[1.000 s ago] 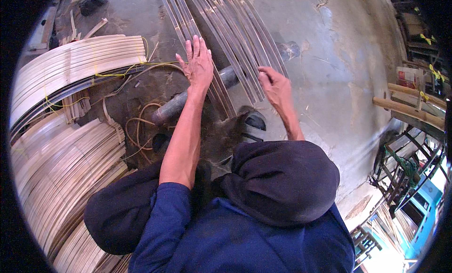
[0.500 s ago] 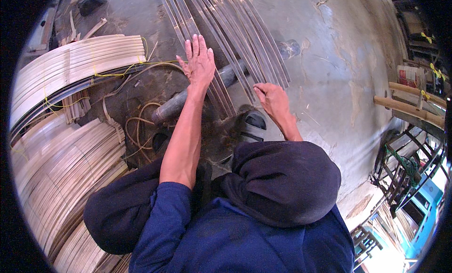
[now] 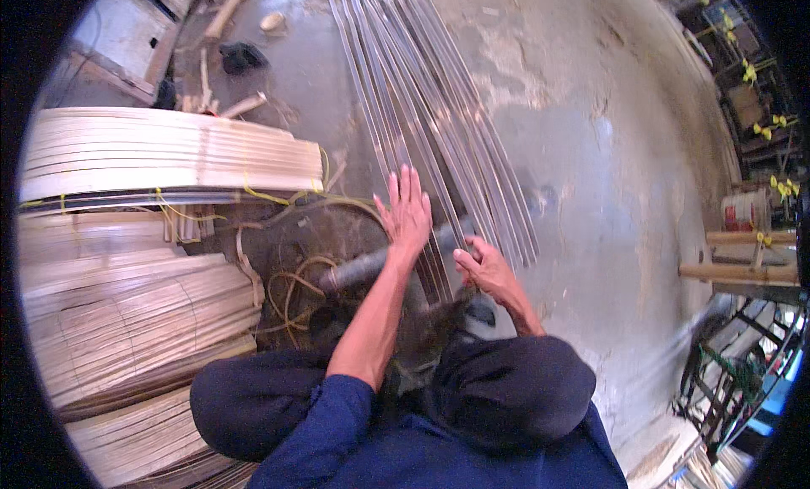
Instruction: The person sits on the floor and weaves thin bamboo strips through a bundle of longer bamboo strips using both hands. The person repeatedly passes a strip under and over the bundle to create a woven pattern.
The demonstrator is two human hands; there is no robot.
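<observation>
My left hand (image 3: 407,215) lies flat, fingers stretched forward, on a few long, thin, dark strips (image 3: 390,151) with pale edges. Beside it on the right, my right hand (image 3: 491,274) is closed, thumb and forefinger curled at the near end of another strip (image 3: 440,172). More such strips (image 3: 498,177) fan away from me just to the right. Their near ends rest across a grey, round pole or pipe (image 3: 363,268) on the floor. What the strips are made of cannot be told.
Pale slats (image 3: 169,151), tied with yellow string, are stacked at my left. Nearer me lie more bundled slats (image 3: 143,312). A loop of cord (image 3: 291,295) is beside the pole. Far left lies a black lump (image 3: 242,57). A dark frame (image 3: 730,362) stands at the right.
The view has shifted, so everything appears lower and further right. My left hand stays flat on the strips. My right hand's thumb and forefinger now show at a strip's end.
</observation>
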